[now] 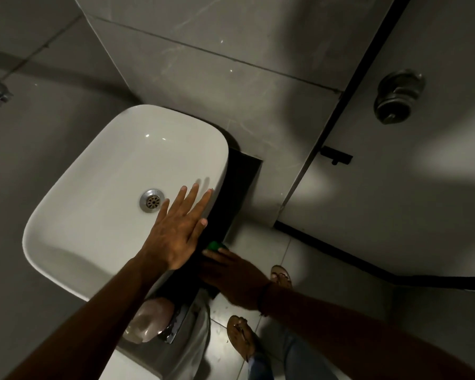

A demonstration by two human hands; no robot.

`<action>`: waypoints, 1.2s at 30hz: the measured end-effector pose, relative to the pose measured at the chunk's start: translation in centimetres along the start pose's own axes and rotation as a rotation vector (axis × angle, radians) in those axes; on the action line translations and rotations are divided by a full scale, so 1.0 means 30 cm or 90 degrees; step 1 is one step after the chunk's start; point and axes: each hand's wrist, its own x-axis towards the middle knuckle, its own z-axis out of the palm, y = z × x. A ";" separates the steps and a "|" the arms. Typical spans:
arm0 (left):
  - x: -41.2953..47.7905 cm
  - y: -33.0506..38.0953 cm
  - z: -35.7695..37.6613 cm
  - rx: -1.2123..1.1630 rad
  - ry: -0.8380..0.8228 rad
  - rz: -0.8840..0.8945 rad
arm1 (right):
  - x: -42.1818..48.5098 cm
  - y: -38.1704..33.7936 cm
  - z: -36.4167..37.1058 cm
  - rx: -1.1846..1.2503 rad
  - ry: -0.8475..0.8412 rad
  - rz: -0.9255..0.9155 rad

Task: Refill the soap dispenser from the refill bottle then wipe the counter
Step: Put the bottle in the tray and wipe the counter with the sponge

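Note:
My left hand (177, 231) hovers flat over the right side of the white basin (99, 187), fingers spread, holding nothing. My right hand (231, 275) presses down on the dark counter strip (239, 187) beside the basin, with a green thing (215, 246) showing at its fingertips; I cannot tell whether it is a cloth or a sponge. A rounded pinkish translucent bottle (148, 322) sits below the basin's near corner, next to a chrome fitting (176, 325). No refill bottle shows clearly.
A grey tiled wall (217, 64) rises behind the counter. A door with a metal knob (398, 97) and black latch (336, 156) stands to the right. My sandalled feet (242, 338) stand on the tiled floor below the counter edge.

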 end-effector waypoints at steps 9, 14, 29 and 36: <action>0.145 0.040 0.007 -0.025 0.024 -0.021 | 0.121 0.186 -0.077 0.050 0.098 0.145; 0.164 0.044 0.011 -0.021 0.031 -0.023 | 0.053 0.369 -0.125 0.022 0.110 0.176; 0.244 0.110 0.019 -0.003 0.063 -0.071 | 0.286 0.591 -0.269 0.089 0.121 0.343; 0.234 0.117 0.026 0.018 0.101 -0.078 | 0.175 0.589 -0.233 0.061 0.101 0.180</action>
